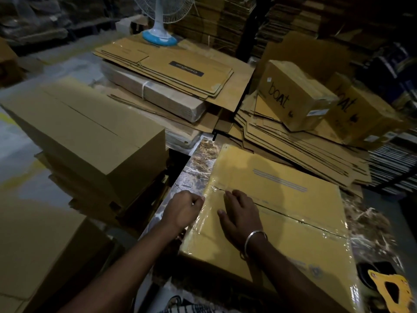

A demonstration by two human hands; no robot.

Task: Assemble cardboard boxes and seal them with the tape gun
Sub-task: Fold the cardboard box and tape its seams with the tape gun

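The right hand (240, 214) lay flat, fingers spread, on the taped cardboard box (282, 213) at centre frame. The left hand (184, 208) pinched the clear tape (208, 206) at the box's left edge, over the marble counter (198, 163).

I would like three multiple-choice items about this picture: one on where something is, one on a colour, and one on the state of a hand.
1. Where does the tape gun lie?
A. At the near right, beside the box
B. On the pile of flat cartons
C. Under the fan

2. What colour is the base of the fan?
A. Red
B. Light blue
C. Black

3. What is the right hand doing?
A. Gripping the tape gun
B. Resting flat on the box
C. Lifting a flat carton

Answers:
1. A, since its yellow frame lies on the marbled table at the right of the box.
2. B, since the round foot below the white stem is light blue.
3. B, since its fingers lie spread on the box by the taped seam, while the left hand pinches the tape at the box's left edge.
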